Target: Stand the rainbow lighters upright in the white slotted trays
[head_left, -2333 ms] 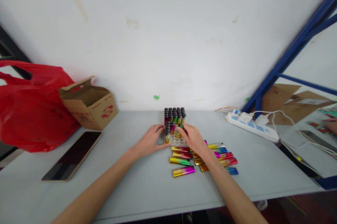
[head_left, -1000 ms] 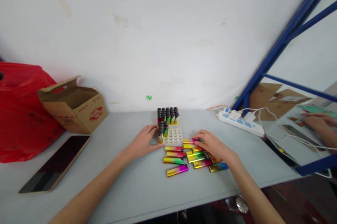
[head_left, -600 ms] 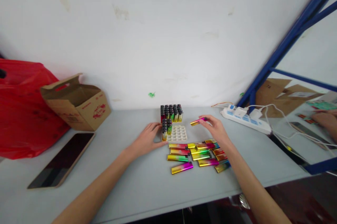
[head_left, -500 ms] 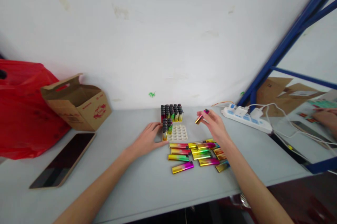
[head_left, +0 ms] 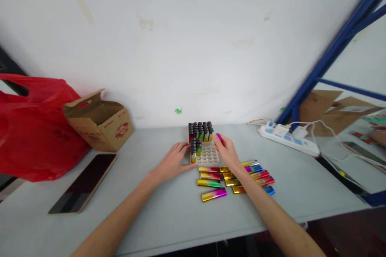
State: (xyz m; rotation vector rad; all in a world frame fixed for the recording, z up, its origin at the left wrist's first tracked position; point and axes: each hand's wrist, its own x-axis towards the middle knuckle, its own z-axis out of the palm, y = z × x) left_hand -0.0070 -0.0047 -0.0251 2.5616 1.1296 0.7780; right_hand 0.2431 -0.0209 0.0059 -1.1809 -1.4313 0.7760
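Observation:
A pale tray (head_left: 208, 155) with round hollows stands on the table. Upright lighters (head_left: 200, 130) with black tops fill its back rows, and a few more stand (head_left: 195, 150) at its front left. My left hand (head_left: 173, 162) grips the tray's left side, thumb along the near corner and fingers at the left edge. My right hand (head_left: 226, 151) pinches a purple-ended lighter (head_left: 219, 137) just above the tray's right side; the fingers cover most of it. Loose shiny lighters (head_left: 214, 194) in yellow, green, red, purple and blue lie in front of the tray, partly beneath my right forearm.
An open cardboard box (head_left: 111, 128), a red plastic bag (head_left: 39, 136) and a dark-screened phone or tablet (head_left: 84, 182) are on the left. At the right lies a white power strip (head_left: 288, 140) with plugs and cables, by a blue metal frame (head_left: 328, 56). A white wall stands behind.
My right hand has moved left and down with the lighter, from right of the tray to its right side. My left hand stays at the tray. The view has shifted slightly.

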